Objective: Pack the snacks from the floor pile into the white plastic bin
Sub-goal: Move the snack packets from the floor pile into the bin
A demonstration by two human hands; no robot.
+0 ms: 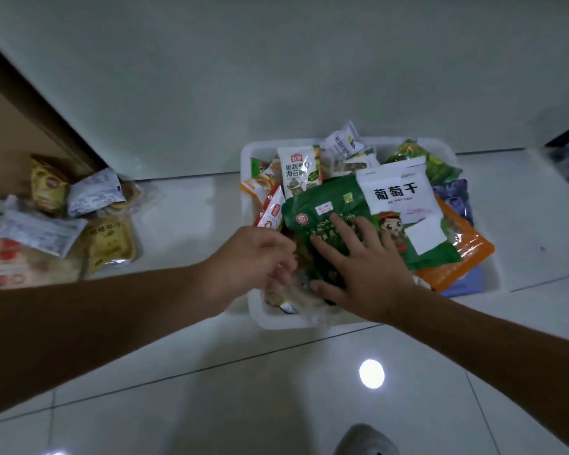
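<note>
Snacks [56,221]: piled on the floor [243,372] at left, well apart from the bin.
White plastic bin [276,320]: on the floor, heaped with packets.
Right grip [365,274]: fingers spread flat, pressing the green packet [322,205] in the bin.
Left grip [253,254]: fingers curled over the bin's near-left corner; cannot tell whether it pinches anything.

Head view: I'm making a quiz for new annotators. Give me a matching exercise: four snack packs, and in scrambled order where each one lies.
Things
1. dark green bag
2. white raisin bag
3. orange pouch
4. yellow packet

Places
A. on the floor, left of the white bin
B. beneath the white raisin bag, at the bin's right side
C. under the flat fingers of the right hand
D. on top of the pile, right of the dark green bag

Pairs: 1-C, 2-D, 3-B, 4-A
</note>
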